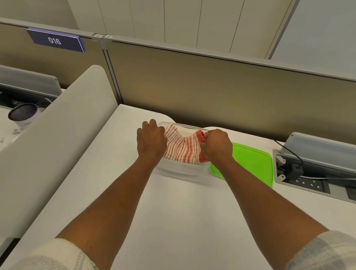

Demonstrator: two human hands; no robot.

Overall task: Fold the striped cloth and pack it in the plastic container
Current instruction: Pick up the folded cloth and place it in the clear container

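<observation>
Both the left hand (151,142) and right hand (216,146) have fingers closed on the striped cloth (181,149), bunched inside the clear plastic container (180,171). The loose fold may spring up above the rim.

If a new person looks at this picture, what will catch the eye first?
First, the two hands, left hand and right hand, pressing a red-striped cloth into a clear container at the far middle of the white desk. Next, the bright green lid lying flat just right of the container.
</observation>
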